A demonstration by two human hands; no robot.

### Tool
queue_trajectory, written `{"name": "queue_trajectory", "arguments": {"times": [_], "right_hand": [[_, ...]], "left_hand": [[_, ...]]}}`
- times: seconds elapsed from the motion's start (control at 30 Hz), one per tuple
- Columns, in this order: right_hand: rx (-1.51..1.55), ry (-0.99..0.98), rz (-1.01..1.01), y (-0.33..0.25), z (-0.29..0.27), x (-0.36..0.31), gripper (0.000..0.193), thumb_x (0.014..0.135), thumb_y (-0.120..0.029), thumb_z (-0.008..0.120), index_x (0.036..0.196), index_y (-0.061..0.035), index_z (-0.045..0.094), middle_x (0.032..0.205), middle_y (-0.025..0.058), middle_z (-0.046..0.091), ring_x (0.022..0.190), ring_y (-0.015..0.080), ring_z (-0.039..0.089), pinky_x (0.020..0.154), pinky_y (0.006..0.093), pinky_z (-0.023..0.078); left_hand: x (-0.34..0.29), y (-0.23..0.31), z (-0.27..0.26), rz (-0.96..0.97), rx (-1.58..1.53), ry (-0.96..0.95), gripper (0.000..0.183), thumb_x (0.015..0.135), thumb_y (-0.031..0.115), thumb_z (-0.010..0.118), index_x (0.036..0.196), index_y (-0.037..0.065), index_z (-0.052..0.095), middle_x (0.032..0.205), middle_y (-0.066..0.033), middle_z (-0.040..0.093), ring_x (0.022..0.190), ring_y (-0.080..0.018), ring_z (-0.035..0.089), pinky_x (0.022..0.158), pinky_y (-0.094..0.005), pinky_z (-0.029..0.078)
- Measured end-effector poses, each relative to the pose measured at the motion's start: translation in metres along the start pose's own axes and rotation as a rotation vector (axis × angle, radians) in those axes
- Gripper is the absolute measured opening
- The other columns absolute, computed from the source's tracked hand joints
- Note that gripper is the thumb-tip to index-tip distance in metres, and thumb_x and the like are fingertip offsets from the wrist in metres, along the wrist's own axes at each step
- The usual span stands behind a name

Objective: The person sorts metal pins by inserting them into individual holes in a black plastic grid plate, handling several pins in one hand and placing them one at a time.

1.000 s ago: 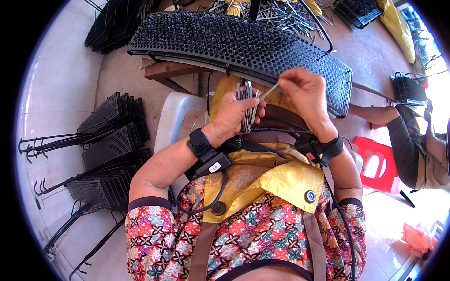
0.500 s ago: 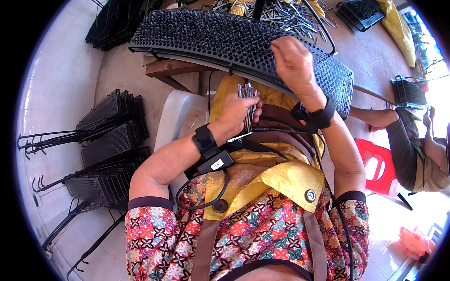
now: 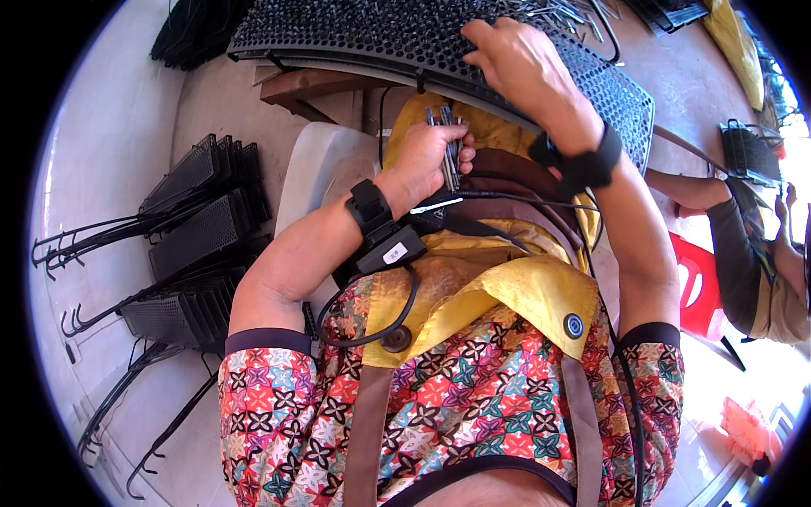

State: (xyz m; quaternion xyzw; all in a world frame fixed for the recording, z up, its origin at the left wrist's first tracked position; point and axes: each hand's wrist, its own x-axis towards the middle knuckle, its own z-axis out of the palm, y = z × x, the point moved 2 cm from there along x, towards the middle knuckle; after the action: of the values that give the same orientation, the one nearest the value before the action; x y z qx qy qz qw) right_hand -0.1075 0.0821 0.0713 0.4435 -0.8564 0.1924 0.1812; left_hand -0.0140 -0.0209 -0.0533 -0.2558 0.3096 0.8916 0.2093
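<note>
My left hand (image 3: pixel 422 160) is closed round a bundle of short metal rods (image 3: pixel 450 160), held upright in front of the yellow apron. Above and to the right, my right hand (image 3: pixel 528 68) is over a long black perforated rack (image 3: pixel 363 51). Its fingers are curled with thumb and fingertips toward the rack's holes; whatever they may hold is too small to make out. Many holes on the rack's left and middle carry dark pieces, while those near its right end show as bare round openings. Black bands with small boxes sit on both wrists.
Several black racks with hooked rods (image 3: pixel 198 245) stand on the left by the white wall. More loose metal rods (image 3: pixel 570 15) lie behind the rack. A wooden support (image 3: pixel 312 83) is under it. On the right are a red stool (image 3: pixel 697 287) and another person's leg (image 3: pixel 731 262).
My right hand has shifted left along the rack, and its fingertips point more to the left. The view has tipped, so the rack sits higher in it. My left hand keeps its bundle.
</note>
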Motion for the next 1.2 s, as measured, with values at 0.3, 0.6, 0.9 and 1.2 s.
{"name": "queue_trajectory", "arguments": {"times": [0.3,0.6,0.9,1.2], "right_hand": [[0.343,-0.426,-0.470,-0.104,0.023,-0.081,0.007,0.062,-0.007,0.056,0.067,-0.0026,0.055,0.066,0.0100,0.057,0.064,0.0263,0.058,0.058,0.0350,0.048],[0.549,-0.629,-0.264,-0.100,0.027,-0.079,0.011,0.065,-0.006,0.058,0.073,0.0013,0.056,0.068,0.0182,0.059,0.067,0.0330,0.060,0.060,0.0412,0.048],[0.807,-0.831,0.114,-0.064,0.005,-0.084,0.020,0.066,-0.002,0.056,0.085,0.0016,0.061,0.065,0.0142,0.060,0.059,0.0260,0.059,0.055,0.0364,0.046],[0.934,-0.528,0.521,-0.034,-0.009,-0.083,0.010,0.071,-0.001,0.055,0.079,0.0029,0.060,0.069,0.0145,0.062,0.060,0.0229,0.060,0.056,0.0318,0.048]], "left_hand": [[0.006,-0.001,-0.010,-0.062,0.090,0.005,0.014,0.085,0.014,0.054,0.083,0.000,0.053,0.069,-0.0097,0.056,0.056,-0.0174,0.053,0.051,-0.0297,0.045],[0.007,0.001,-0.007,-0.069,-0.027,0.026,0.009,0.086,0.010,0.053,0.090,0.003,0.051,0.073,-0.0070,0.053,0.058,-0.0160,0.048,0.050,-0.0294,0.041],[-0.021,0.015,-0.003,0.067,0.005,0.080,0.015,0.080,0.002,0.051,0.095,0.000,0.050,0.078,-0.0106,0.055,0.065,-0.0192,0.055,0.055,-0.0302,0.046],[-0.047,0.000,0.013,-0.052,0.275,-0.114,0.011,0.079,0.002,0.055,0.090,0.000,0.054,0.076,-0.0079,0.059,0.065,-0.0165,0.059,0.053,-0.0299,0.050]]}}
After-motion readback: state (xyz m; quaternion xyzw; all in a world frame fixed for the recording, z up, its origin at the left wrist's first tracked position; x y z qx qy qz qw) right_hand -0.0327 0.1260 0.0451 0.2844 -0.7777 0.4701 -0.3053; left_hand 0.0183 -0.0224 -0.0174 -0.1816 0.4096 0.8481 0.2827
